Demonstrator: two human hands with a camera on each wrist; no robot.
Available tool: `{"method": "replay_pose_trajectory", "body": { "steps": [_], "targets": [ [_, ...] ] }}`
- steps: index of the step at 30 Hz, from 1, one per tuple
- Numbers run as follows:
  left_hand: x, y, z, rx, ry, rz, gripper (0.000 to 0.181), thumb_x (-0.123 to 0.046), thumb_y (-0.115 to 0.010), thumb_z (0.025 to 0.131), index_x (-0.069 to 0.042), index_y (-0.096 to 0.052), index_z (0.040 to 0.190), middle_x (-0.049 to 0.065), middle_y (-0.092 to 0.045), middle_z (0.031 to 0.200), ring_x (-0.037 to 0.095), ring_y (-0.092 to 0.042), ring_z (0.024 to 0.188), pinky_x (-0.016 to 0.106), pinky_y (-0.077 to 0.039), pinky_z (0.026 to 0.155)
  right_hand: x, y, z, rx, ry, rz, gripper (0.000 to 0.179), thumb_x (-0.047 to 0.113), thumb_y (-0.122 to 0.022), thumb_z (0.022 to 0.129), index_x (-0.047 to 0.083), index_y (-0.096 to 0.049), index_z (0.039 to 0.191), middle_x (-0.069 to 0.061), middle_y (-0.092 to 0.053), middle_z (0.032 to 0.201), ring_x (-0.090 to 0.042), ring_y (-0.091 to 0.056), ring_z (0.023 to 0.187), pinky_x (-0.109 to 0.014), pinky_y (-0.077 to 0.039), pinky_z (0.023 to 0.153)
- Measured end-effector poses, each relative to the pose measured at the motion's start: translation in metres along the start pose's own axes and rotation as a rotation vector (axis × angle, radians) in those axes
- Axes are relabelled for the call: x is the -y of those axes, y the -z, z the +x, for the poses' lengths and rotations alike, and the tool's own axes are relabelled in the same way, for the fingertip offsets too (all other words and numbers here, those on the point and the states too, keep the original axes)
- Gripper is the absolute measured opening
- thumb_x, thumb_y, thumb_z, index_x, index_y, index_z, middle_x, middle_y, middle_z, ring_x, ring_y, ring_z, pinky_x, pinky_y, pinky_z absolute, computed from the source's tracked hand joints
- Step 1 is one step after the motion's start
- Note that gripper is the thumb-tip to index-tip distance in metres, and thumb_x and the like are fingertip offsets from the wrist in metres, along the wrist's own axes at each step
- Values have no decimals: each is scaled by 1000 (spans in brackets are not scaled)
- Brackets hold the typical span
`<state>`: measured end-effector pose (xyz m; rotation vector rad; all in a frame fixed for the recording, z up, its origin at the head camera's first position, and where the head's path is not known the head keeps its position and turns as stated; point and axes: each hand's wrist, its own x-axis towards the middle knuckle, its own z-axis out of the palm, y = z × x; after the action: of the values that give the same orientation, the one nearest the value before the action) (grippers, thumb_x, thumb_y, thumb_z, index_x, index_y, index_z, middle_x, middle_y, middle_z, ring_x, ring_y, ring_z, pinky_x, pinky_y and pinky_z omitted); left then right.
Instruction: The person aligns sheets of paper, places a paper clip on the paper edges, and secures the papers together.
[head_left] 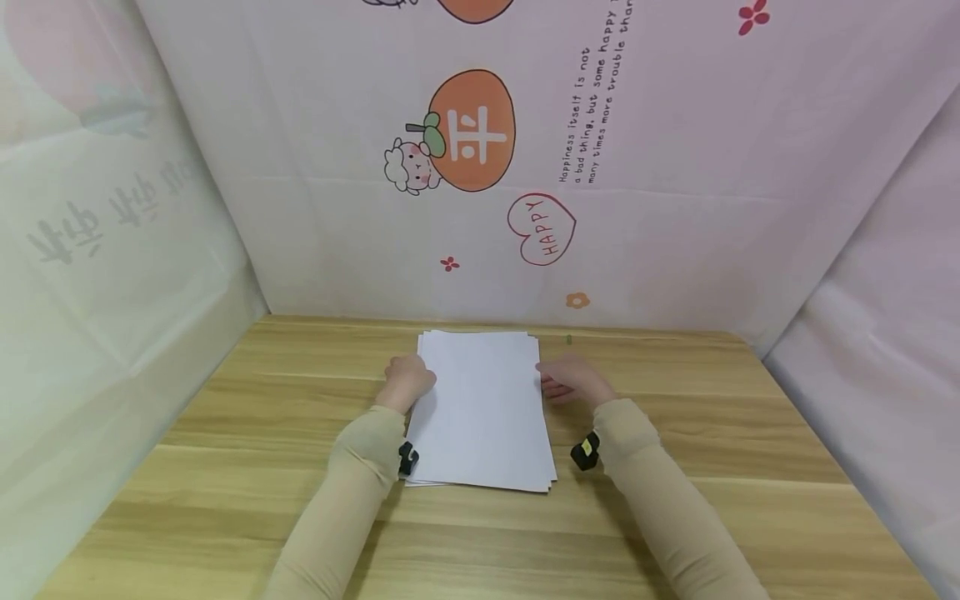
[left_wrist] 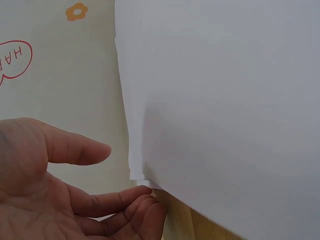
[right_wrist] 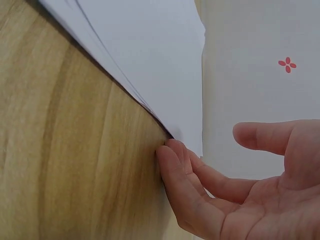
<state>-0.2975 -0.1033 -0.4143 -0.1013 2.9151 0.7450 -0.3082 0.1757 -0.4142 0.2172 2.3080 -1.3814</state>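
Observation:
A loosely squared stack of white paper sheets lies on the wooden table, a few edges and corners sticking out unevenly. At its left side, toward the far end, is my left hand. In the left wrist view the fingertips meet the paper's edge near a corner, and the thumb stands apart from them. My right hand is at the opposite side of the stack. Its fingertips touch the sheet edges from outside, with the thumb raised away. Neither hand has the paper between thumb and fingers.
The wooden tabletop extends around the stack. A printed white cloth hangs behind the table's far edge, and more cloth hangs at both sides. Each sleeved wrist bears a small black device.

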Motion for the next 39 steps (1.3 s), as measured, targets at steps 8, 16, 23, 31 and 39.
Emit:
{"method": "replay_pose_trajectory", "body": {
  "steps": [8,16,23,31,39],
  "targets": [
    [1,-1,1,1,5,-7,27,-14,-50,86,9,-61,95,28,-53,105,36,-48,95,45,-41,83,1,-3,1,-6,-22,21,42,25,-50,96,-11,-54,117,-18,-63,105,-25,-64,92,-38,-53,85],
    [-2,0,1,-18,-4,50,23,-15,-50,85,5,-60,84,26,-54,100,35,-43,95,44,-34,83,-1,-2,6,-9,-30,32,42,26,-49,96,-10,-55,116,-18,-65,99,-22,-65,84,-36,-55,80],
    [-2,0,0,-16,-1,37,30,-16,-49,88,10,-62,91,29,-55,106,38,-45,100,47,-35,88,1,0,6,16,-51,51,43,27,-49,96,-9,-54,118,-15,-63,97,-21,-64,83,-36,-54,82],
    [-2,0,1,-6,0,24,35,-17,-48,89,14,-61,100,32,-54,110,40,-46,103,50,-36,91,1,1,8,42,-52,61,42,27,-49,97,-9,-53,118,-12,-62,91,-18,-63,78,-36,-55,80],
    [-4,-2,2,3,27,26,40,-19,-48,89,14,-58,109,32,-52,114,40,-48,104,49,-38,91,0,5,5,84,-24,52,38,28,-52,95,-7,-57,107,-9,-62,83,-18,-63,74,-36,-56,75]
  ]
}}
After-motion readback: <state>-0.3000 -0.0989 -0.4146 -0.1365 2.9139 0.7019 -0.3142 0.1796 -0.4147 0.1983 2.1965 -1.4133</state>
